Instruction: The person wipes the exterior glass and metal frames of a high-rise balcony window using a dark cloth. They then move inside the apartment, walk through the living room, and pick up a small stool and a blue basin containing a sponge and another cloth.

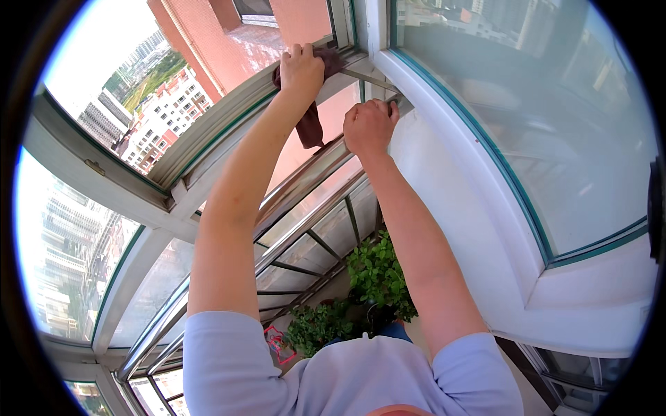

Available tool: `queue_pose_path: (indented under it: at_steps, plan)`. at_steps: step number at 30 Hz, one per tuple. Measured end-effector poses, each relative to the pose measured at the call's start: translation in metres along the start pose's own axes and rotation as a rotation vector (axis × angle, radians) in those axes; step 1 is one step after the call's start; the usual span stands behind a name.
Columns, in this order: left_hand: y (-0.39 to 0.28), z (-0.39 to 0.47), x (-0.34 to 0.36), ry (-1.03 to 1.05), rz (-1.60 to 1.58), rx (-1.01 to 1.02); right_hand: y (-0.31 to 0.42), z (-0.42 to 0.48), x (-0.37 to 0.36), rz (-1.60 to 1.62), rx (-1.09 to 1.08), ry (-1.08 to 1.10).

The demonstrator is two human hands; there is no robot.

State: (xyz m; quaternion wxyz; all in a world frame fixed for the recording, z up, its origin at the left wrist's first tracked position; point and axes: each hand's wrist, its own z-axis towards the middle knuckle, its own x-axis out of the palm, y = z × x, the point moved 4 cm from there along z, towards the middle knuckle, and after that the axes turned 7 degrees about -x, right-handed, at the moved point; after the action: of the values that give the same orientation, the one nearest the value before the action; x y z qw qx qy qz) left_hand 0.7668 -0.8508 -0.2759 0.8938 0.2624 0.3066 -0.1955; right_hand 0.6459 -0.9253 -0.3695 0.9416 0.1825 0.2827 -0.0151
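My left hand (302,72) presses a dark maroon cloth (310,127) onto the track of the open window frame (223,119). One end of the cloth hangs down from the sill toward the handrail. My right hand (370,127) is lower and to the right, in the corner by the white wall. Its fingers are curled, with a small dark piece (391,108) showing between finger and thumb; most of that piece is hidden. A thin metal bar (369,80) runs from near the cloth to the corner just above my right hand.
Polished metal railings (307,213) cross below my arms. Leafy potted plants (382,270) and a red frame-like object (281,347) are on the floor. A large glass pane (520,119) in a white frame stands at right. Tall buildings (171,117) show outside, far below.
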Motion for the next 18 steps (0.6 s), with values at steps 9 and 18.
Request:
queue_pose_path:
  at_steps: [9,18]
  plan:
    - [0.085,-0.088,-0.051,0.100,0.082,-0.025,0.001,0.001,0.003,-0.050,0.006,0.028]
    - [0.178,-0.186,-0.107,0.123,0.037,-0.203,0.002,0.004,0.001,-0.054,0.025,0.272]
